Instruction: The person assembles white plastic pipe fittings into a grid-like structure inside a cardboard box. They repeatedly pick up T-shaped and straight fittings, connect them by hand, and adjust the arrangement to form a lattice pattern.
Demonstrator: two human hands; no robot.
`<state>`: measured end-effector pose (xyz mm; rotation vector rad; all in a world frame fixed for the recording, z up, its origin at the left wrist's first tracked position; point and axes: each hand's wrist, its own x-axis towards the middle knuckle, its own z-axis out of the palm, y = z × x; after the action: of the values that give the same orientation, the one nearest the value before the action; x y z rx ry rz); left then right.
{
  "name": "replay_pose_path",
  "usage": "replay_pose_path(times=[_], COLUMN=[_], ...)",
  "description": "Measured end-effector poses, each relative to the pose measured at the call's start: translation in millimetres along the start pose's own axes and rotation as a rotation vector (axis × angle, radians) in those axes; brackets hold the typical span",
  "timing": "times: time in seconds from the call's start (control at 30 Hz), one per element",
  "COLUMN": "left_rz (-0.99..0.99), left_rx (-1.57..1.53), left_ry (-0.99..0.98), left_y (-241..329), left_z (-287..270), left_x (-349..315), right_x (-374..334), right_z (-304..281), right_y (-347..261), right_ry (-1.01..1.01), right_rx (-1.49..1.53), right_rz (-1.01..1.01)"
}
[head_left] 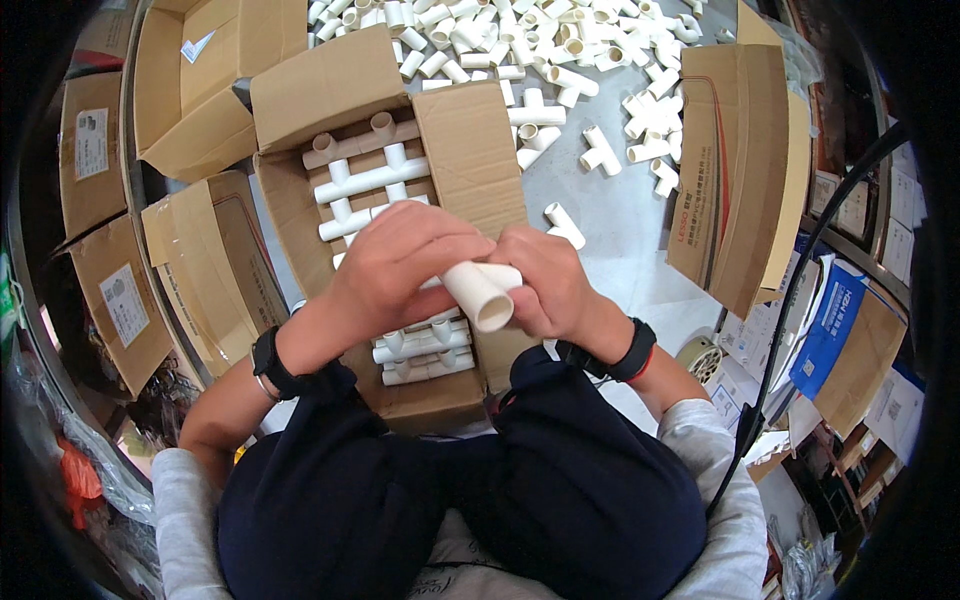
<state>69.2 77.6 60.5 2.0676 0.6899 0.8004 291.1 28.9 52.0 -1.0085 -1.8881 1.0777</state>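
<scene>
The left hand and the right hand held a white, tubular plastic pipe fitting with a side branch above an open, brown cardboard box, its round open end tilted towards the wearer. Each grip was closed around the fitting, the left fingers curled over it and the right ones pinching it beside the branch. Rows of white, T-shaped plastic fittings lay inside the box, and a loose heap of white plastic fittings covered the grey surface beyond.
</scene>
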Motion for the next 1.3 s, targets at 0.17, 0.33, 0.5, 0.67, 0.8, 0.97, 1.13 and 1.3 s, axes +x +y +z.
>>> replay_pose_path(times=[0.17, 0.33, 0.5, 0.67, 0.8, 0.97, 1.13, 1.3], left_rz=[-0.226, -0.822, -0.776, -0.719, -0.663, -0.624, -0.693, -0.562], left_rx=[-0.026, -0.320, -0.584, -0.436, -0.370, -0.472, -0.365, -0.522], left_ry=[0.024, -0.058, 0.149, 0.230, 0.322, 0.327, 0.260, 0.198], left_y=[-7, -13, -26, -33, -36, -47, -40, -46], left_z=[-12, -32, -40, -45, -51, -59, -61, -55], left_x=[-8, -20, -22, -15, -17, -23, -24, -34], right_x=[-2, -23, -28, -29, -40, -63, -76, -59], right_z=[-40, -89, -98, -98, -91, -93, -97, -94], right_y=[51, 104, 124, 121, 120, 113, 112, 101], right_ry=[0.186, -0.073, -0.192, 0.073, 0.490, 0.481, 0.412, 0.446], right_rx=[-0.445, -1.146, -1.235, -0.759, 0.334, 0.604, 0.524, 0.241], right_rz=[0.028, 0.200, 0.242, 0.391, 0.955, 1.014, 1.112, 1.214])
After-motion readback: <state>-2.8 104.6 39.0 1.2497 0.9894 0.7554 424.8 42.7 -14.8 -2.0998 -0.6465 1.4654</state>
